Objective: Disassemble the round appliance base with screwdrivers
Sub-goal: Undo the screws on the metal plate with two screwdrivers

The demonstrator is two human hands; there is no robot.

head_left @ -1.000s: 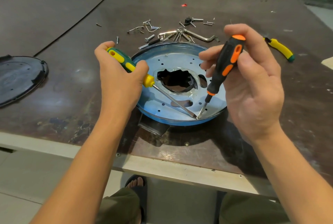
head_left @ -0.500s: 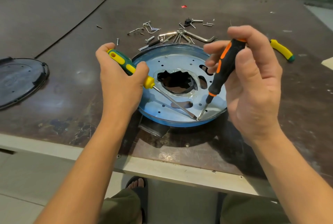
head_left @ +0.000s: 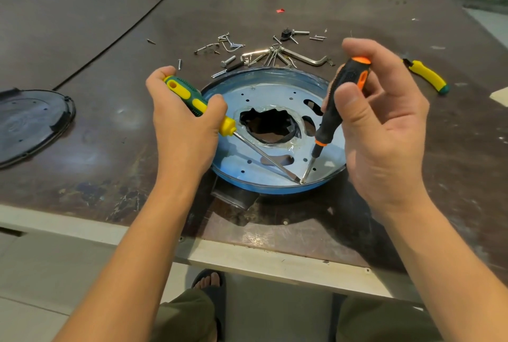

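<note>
The round appliance base (head_left: pixel 264 99), a shiny blue-rimmed metal disc with a jagged centre hole, lies near the table's front edge. My left hand (head_left: pixel 184 132) grips a green-and-yellow screwdriver (head_left: pixel 198 102) whose long shaft slants down to the disc's near rim. My right hand (head_left: pixel 384 127) holds a black-and-orange screwdriver (head_left: pixel 343 94) by its handle, nearly upright. Both tips meet at one spot on the near rim, right of centre.
Loose screws, bolts and a hex key (head_left: pixel 308 58) are scattered behind the disc. A third yellow-handled tool (head_left: pixel 426 76) lies at the right. A black round cover (head_left: pixel 30 124) sits at the left table edge. My legs and foot show below the table.
My right hand's fingers have shifted round the black-and-orange handle, which has turned a little. The left hand and its screwdriver have stayed in place.
</note>
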